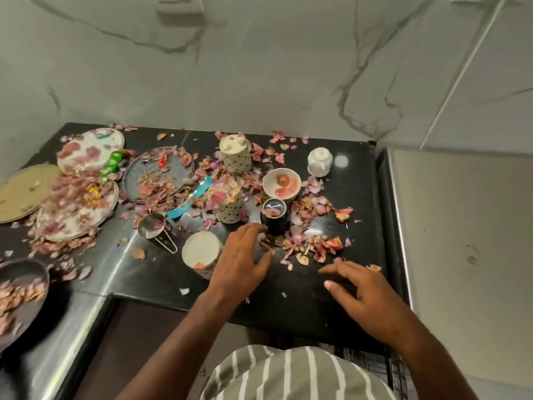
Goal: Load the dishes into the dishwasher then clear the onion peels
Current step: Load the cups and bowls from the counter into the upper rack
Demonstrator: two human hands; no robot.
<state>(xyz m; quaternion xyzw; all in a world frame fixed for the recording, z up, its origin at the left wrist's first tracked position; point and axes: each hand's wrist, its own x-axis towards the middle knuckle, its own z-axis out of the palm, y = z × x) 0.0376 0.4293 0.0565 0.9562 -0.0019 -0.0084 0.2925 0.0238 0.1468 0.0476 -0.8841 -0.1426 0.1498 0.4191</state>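
Pink onion peels (305,246) lie scattered over a black counter (302,307) among dirty dishes. My left hand (242,261) hovers open just in front of an upturned dark blue cup (275,217), its fingertips close to the cup, beside an overturned white cup (200,254). My right hand (360,287) is spread open low over the counter's front right, holding nothing. Two patterned cups (236,155) (229,204) stand upside down behind. A small white bowl (282,184) holds peels. A white mug (319,161) sits at the back right.
Floral plates (89,151) (73,215), a tan plate (24,192) and a dark grey plate (160,174) crowd the left. A steel measuring cup (154,228) and a blue strip (190,197) lie mid-counter. A dark bowl (21,295) sits at the left edge. A steel surface (461,226) adjoins on the right.
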